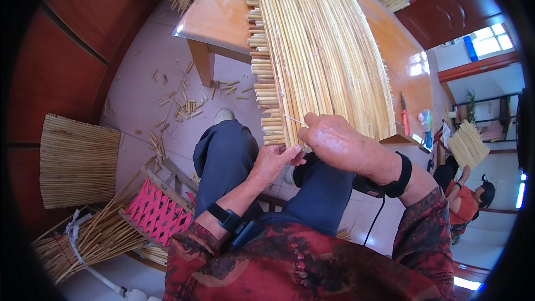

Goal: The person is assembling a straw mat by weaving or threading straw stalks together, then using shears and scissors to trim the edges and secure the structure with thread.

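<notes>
A long mat of pale straight reeds lies on the wooden table and reaches past its near edge. Short reed ends stick out unevenly along its left side. My left hand grips the mat's near left corner, thumb on top, other fingers partly hidden beneath. My right hand is closed just above it, pinching a thin white string that runs across the reeds. Red-handled pliers lie on the table to the right of the mat, beside other small items.
Reed offcuts litter the floor. A finished mat leans at left, near a reed bundle and pink-webbed folding stool. At right a person in orange holds another mat. Cupboards line the left wall.
</notes>
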The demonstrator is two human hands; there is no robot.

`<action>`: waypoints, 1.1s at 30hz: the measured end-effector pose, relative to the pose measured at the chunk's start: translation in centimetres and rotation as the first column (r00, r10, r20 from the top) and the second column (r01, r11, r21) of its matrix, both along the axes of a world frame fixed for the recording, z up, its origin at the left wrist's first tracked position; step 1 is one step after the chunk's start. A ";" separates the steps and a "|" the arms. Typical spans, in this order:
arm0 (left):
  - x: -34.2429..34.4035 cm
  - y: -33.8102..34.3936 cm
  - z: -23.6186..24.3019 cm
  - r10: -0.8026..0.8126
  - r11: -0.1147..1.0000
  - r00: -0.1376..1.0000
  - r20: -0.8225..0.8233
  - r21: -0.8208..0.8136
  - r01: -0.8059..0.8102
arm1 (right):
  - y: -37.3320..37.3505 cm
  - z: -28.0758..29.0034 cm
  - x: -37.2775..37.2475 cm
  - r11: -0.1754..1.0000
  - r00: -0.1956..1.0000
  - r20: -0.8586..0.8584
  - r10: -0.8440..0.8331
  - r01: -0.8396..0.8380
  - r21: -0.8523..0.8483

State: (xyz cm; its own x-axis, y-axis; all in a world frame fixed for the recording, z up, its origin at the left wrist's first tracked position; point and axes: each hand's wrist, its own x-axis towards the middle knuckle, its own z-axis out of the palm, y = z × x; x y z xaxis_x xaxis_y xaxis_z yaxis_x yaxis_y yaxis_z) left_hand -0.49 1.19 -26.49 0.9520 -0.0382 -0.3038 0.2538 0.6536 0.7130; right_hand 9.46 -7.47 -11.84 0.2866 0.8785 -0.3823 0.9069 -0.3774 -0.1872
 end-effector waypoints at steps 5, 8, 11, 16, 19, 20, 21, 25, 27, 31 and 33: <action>-0.8 1.6 -0.7 0.000 1.000 1.000 0.018 -0.030 0.000 | -0.5 -0.1 0.3 0.996 0.999 0.016 -0.043 0.042 0.079; -1.2 2.3 -0.2 0.088 0.990 0.996 0.017 -0.114 -0.086 | -0.7 0.2 0.0 0.990 0.996 0.048 -0.078 0.072 0.120; -1.1 2.6 0.2 0.112 0.993 0.993 0.038 -0.027 -0.111 | -0.5 1.2 0.0 0.997 0.996 0.074 -0.053 0.048 0.068; -0.9 2.8 0.6 0.096 0.990 0.995 -0.007 0.104 -0.095 | -0.9 1.6 0.0 0.998 0.995 0.093 -0.044 0.040 0.044; -0.6 3.0 0.9 0.090 0.993 0.996 0.007 0.069 -0.091 | -0.8 1.8 -0.3 0.999 0.993 0.113 -0.041 0.038 0.029; -0.6 2.9 0.9 0.089 0.994 0.996 0.009 0.066 -0.090 | -0.7 1.9 -0.5 0.999 0.991 0.126 -0.031 0.028 0.027; -0.6 2.8 0.8 0.090 0.991 0.995 0.037 0.101 -0.094 | -0.6 2.0 -0.5 0.999 0.991 0.128 -0.031 0.028 0.024; -0.6 2.6 0.4 0.128 0.987 0.990 0.061 0.085 -0.133 | -0.2 2.3 -0.6 1.000 0.987 0.157 0.018 -0.014 -0.026; -0.7 2.7 0.4 0.114 0.989 0.992 0.062 0.086 -0.119 | 0.0 2.4 -0.6 0.999 0.987 0.158 0.029 -0.023 -0.039; -0.6 2.9 0.8 0.088 0.994 0.994 0.060 0.055 -0.091 | 0.2 2.2 -1.0 0.994 0.973 0.219 0.073 -0.052 -0.098; -0.6 2.8 0.8 0.096 0.995 0.993 0.068 0.031 -0.098 | 0.3 2.1 -1.0 0.993 0.970 0.228 0.081 -0.059 -0.100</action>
State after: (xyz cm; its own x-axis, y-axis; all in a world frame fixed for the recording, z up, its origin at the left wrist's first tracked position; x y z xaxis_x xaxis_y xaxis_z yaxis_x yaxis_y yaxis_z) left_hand -1.08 4.03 -25.70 0.9688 0.0645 -0.2391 0.1416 0.6478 0.7485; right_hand 8.43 -7.15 -9.76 0.3155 0.8638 -0.3927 0.9463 -0.3170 0.0630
